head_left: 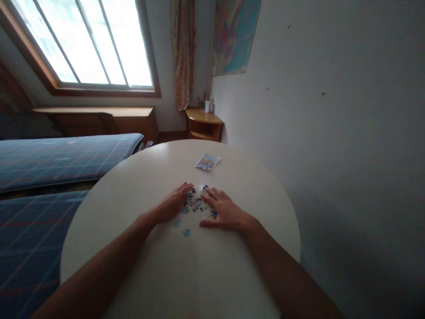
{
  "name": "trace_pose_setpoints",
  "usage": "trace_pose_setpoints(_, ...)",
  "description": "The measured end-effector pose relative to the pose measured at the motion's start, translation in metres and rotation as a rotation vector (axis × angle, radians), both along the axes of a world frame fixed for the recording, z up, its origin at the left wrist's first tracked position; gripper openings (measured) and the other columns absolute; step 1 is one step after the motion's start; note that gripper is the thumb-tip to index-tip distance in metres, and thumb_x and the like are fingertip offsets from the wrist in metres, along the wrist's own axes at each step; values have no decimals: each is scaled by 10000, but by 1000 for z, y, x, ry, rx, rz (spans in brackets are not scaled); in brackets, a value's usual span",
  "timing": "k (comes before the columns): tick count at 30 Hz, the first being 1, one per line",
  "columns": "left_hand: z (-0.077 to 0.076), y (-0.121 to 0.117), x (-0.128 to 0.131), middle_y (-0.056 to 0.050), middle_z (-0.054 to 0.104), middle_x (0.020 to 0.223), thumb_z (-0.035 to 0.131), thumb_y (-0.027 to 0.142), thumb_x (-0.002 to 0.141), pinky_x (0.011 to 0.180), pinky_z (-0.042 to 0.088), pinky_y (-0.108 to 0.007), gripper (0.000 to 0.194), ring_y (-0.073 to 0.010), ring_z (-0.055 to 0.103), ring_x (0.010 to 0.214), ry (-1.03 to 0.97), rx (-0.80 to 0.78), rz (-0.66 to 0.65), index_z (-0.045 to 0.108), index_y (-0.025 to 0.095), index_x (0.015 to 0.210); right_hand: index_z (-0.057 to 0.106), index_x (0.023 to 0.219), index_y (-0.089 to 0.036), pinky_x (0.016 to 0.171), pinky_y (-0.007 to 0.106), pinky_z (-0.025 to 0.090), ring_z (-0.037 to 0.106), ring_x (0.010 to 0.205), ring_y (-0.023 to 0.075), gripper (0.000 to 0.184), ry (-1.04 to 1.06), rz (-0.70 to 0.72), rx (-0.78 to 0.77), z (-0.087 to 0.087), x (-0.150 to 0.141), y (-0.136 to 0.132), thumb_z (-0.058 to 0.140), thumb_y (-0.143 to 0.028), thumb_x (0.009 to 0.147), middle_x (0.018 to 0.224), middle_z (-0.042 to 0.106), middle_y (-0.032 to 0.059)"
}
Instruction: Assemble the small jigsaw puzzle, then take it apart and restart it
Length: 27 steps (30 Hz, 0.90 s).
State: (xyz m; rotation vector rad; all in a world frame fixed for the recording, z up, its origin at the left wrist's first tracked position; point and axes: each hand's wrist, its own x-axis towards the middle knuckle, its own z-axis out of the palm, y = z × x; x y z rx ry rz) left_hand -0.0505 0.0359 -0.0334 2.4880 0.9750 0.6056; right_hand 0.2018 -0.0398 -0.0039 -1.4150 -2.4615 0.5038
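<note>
A loose pile of small jigsaw puzzle pieces [191,204], blue, dark and pale, lies on the round white table [133,164]. My left hand [172,203] rests on its edge along the pile's left side, fingers stretched forward and touching the pieces. On the other side, my right hand [224,209] lies palm down with its fingers spread, partly over some pieces; what is under the palm is hidden. Two light blue puzzle pieces, one of them the nearer piece [186,232], sit apart from the pile, closer to me.
Beyond the pile lies a small printed picture sheet or packet [207,162]. Blue plaid mattresses [66,159] stand left of the table, and a white wall [332,155] rises on the right. A wooden corner shelf [204,117] is behind the table.
</note>
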Motion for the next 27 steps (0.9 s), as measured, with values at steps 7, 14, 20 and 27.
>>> trace_pose_setpoints(7,7,1,7,-90,597,1320,399,95,835,1116,373,-394,475,-196,526,1258,-101,-33,35,549,179,1278,329,1513,-201,1200,485,113,133,1483,333,901,-11,-113,91,-4,-19,2,458,-760,817,1606,208,140)
trace_pose_setpoints(14,21,-1,-5,-117,559,1363,476,349,923,1105,371,-410,421,-239,500,1279,-59,-153,-53,529,177,1303,426,1459,-207,1186,516,149,246,1456,313,783,11,-90,85,-1,-10,18,512,-681,842,1542,372,119)
trace_pose_setpoints(20,27,-28,-14,-200,63,1614,803,644,552,1174,130,-566,1351,-405,-6,1473,284,-176,-49,32,168,1553,419,1458,-195,1193,462,190,256,1450,325,971,79,192,78,6,-21,-2,681,-711,679,1539,375,116)
trace_pose_setpoints(27,11,-39,-14,-184,133,1606,635,604,804,1186,201,-490,1053,-316,152,1477,-51,-162,-21,19,182,1546,210,1546,-138,1189,541,107,58,1477,409,1249,31,35,79,-7,-58,-10,597,-855,600,1608,162,183)
